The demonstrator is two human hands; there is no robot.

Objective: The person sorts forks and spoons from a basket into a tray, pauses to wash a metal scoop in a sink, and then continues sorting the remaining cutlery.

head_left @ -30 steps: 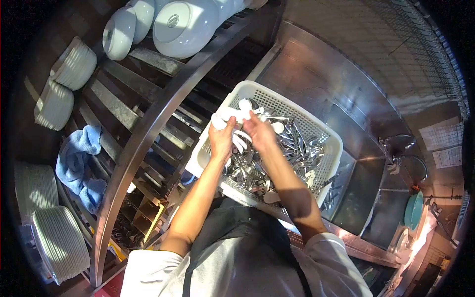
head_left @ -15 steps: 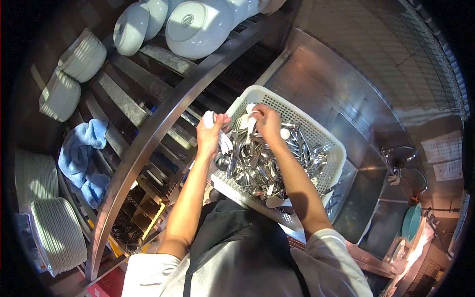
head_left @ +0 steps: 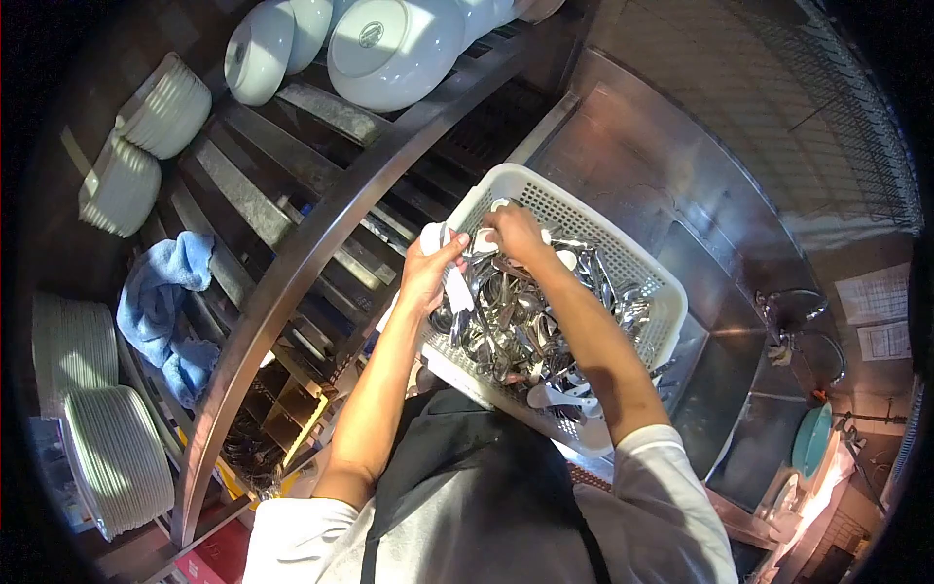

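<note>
A white perforated plastic basket point(head_left: 623, 255) sits on the steel counter, filled with several metal spoons and forks point(head_left: 520, 326) and a few white ceramic spoons point(head_left: 559, 394). My left hand point(head_left: 428, 277) is at the basket's near-left rim, shut on a bunch of white spoons point(head_left: 455, 288) that hang down from it. My right hand point(head_left: 514, 234) reaches into the far-left corner of the basket, its fingers closed around another white spoon point(head_left: 484, 238).
A curved steel rack point(head_left: 292, 263) stands to the left with white bowls point(head_left: 394, 49) on top, stacked plates point(head_left: 112, 457) and dishes point(head_left: 146, 136) and a blue cloth point(head_left: 161, 307). A steel sink point(head_left: 739, 389) with a tap point(head_left: 798, 321) lies to the right.
The left hand swung out to the left with its white spoons, then came back to the basket rim. The right hand moved deeper into the basket's far corner.
</note>
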